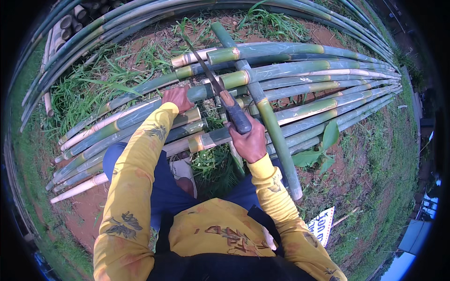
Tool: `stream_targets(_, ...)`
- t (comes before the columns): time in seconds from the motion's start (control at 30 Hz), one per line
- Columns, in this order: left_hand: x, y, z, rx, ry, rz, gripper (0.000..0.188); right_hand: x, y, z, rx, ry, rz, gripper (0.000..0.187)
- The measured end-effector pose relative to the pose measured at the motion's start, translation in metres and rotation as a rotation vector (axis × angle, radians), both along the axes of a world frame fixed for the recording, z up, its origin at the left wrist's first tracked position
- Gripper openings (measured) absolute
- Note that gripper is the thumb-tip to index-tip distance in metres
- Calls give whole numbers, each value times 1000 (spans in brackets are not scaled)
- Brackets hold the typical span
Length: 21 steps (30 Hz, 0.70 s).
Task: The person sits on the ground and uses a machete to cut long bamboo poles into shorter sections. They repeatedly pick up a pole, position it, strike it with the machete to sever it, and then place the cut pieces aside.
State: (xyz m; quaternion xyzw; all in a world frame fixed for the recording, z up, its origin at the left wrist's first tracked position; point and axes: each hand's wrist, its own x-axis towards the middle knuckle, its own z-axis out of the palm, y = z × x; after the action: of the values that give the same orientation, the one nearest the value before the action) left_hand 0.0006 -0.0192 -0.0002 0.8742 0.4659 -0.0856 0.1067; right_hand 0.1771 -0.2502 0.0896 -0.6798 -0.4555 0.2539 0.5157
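Note:
My right hand [249, 140] is closed around the dark handle of a handsaw [208, 70]. Its narrow blade slants away up and to the left, across a green bamboo pole [262, 72]; I cannot make out its teeth. Left of the blade, my left hand [177, 98] wraps over a bamboo piece [200, 92] in line with that pole. I cannot tell whether the two are still joined at the blade. A thicker bamboo crosspiece [269, 112] lies over several long poles, just right of the saw.
Cut bamboo lengths [89, 157] lie side by side at the left, beneath my left forearm. More long poles [140, 14] curve along the far side. Grass and reddish soil surround them. A leafy sprig [323, 150] and a printed white sheet [323, 225] are at the right.

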Motion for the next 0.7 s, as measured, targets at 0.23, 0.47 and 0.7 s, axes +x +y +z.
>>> stream_targets(0.23,-11,71,57,72,-97,70,72,8,-122,60,-62,-15,-42,15)
stream_targets(0.47,-30,99,90,19,-46,70,64,16,-165,52,142,-38,-533,14)
stream_targets(0.7,-52,135,29,23,364,114,90,48,-225,44,156,-123,-1085,13)
